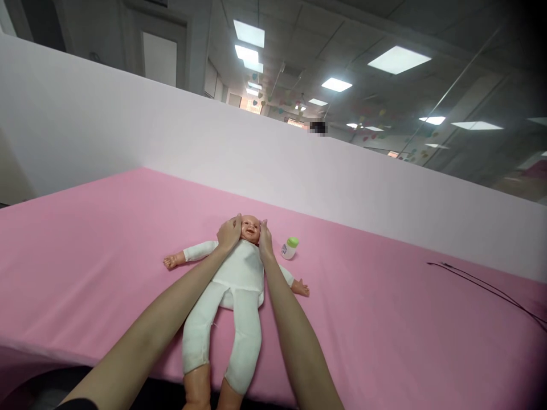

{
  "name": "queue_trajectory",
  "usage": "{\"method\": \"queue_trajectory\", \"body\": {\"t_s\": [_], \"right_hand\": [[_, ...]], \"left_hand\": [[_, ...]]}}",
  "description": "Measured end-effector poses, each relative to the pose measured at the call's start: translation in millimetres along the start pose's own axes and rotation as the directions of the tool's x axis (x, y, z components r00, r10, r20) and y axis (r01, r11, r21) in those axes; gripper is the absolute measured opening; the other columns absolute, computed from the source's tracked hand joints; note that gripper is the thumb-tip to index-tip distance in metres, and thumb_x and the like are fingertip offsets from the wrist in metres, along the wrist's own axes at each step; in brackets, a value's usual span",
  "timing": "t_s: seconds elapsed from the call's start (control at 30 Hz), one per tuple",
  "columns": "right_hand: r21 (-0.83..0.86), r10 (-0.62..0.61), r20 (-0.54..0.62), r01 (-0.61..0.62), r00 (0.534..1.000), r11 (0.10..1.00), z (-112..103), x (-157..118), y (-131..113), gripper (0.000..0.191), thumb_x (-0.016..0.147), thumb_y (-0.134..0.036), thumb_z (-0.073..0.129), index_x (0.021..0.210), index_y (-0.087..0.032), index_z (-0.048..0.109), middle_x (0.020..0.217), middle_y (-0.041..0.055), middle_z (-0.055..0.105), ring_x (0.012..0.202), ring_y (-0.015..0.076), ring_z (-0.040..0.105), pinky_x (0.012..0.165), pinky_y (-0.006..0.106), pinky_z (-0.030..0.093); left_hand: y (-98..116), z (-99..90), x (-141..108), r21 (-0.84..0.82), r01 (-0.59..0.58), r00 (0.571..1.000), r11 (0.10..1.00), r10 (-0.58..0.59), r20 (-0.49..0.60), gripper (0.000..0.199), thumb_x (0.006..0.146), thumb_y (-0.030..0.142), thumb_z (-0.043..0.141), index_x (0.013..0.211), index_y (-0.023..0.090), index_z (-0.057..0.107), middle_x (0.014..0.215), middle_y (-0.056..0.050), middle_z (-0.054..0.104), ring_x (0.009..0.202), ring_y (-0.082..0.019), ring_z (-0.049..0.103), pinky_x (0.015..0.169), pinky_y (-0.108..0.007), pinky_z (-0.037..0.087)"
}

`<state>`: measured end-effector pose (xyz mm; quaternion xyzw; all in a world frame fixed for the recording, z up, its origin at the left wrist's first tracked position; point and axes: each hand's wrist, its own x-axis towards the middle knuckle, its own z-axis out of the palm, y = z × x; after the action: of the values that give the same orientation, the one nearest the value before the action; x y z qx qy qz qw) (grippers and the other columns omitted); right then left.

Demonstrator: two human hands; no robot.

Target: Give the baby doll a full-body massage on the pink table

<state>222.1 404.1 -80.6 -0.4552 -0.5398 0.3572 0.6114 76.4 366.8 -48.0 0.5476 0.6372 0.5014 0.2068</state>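
A baby doll [239, 267] with a white cloth body lies on its back on the pink cloth. Its head points away from me, its arms are spread, and its legs reach the near edge. My left hand [229, 232] is curved against one side of the doll's head, fingers bent. On the other side of the head, my right hand [265, 236] presses with its fingers close together. Between them they hold the head, and the doll's face shows in the gap. Just right of my right hand stands a small whitish jar [289, 250] with a green lid.
The pink cloth [367, 307] covers the table. A low white partition [265, 165] runs along the back. Thin black cables [487, 286] lie at the far right. Beyond the partition are ceiling lights and the top of a person's blurred head [318, 127].
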Motion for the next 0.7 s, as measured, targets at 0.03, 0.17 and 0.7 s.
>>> {"method": "queue_trajectory", "body": {"t_s": [0.03, 0.17, 0.7], "right_hand": [[0.006, 0.015, -0.01, -0.015, 1.0, 1.0, 3.2, -1.1, 2.4, 0.068, 0.095, -0.072, 0.047, 0.131, -0.019, 0.069, 0.139, 0.0112, 0.069, 0.132, 0.0264, 0.061, 0.112, 0.039, 0.047], [0.002, 0.038, -0.044, -0.038, 0.998, 0.999, 8.7, -5.4, 8.2, 0.065, 0.088, -0.065, 0.064, 0.135, -0.021, 0.066, 0.148, 0.0096, 0.063, 0.139, 0.026, 0.056, 0.117, 0.038, 0.042], [0.149, 0.105, 0.008, -0.105, 0.994, 0.983, 4.8, 3.3, 12.6, 0.051, 0.082, -0.056, 0.072, 0.119, -0.021, 0.067, 0.127, 0.0104, 0.074, 0.115, 0.0256, 0.07, 0.093, 0.035, 0.06]], "left_hand": [[-0.1, -0.1, -1.1, 0.012, -0.011, 1.0, 1.0, 0.011, -0.002, 0.062, 0.108, 0.06, 0.027, 0.093, 0.026, 0.077, 0.101, -0.009, 0.079, 0.099, -0.029, 0.07, 0.079, -0.034, 0.046], [1.5, 0.0, -3.8, -0.001, -0.03, 0.999, 1.0, 0.03, -0.013, 0.062, 0.107, 0.062, 0.028, 0.094, 0.027, 0.078, 0.101, -0.007, 0.08, 0.097, -0.028, 0.071, 0.079, -0.033, 0.046], [-10.7, 4.7, 8.3, -0.251, 0.104, 0.994, 0.962, -0.111, -0.015, 0.03, 0.085, 0.046, 0.075, 0.106, 0.025, 0.078, 0.12, -0.004, 0.078, 0.109, -0.025, 0.071, 0.096, -0.033, 0.049]]}}
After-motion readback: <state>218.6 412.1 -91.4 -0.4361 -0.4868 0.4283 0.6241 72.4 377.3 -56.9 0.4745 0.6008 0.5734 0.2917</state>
